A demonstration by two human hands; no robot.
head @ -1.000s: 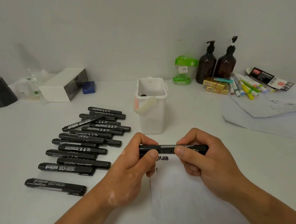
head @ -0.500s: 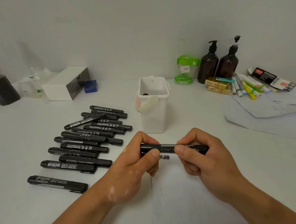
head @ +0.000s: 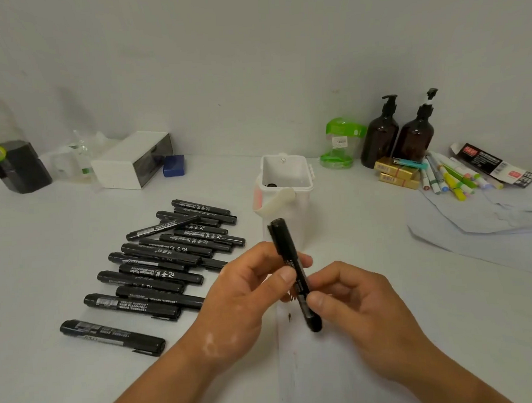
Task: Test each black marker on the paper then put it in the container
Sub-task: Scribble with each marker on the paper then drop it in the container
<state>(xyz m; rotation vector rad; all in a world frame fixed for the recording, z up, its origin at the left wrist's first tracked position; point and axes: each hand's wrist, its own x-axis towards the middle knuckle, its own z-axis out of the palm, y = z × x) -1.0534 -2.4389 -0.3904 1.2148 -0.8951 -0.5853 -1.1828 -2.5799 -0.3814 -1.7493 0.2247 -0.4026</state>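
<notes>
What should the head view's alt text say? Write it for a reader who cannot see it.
Two bare hands, left hand and right hand, hold one capped black marker tilted steeply above white paper. Behind stands an open white container; a pile of black markers lies to the left.

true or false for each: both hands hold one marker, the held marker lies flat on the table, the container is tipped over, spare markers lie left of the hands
1. Both the left hand and right hand hold one marker: true.
2. The held marker lies flat on the table: false, it is lifted and tilted steeply.
3. The container is tipped over: false, it stands upright and open.
4. Spare markers lie left of the hands: true.
</notes>
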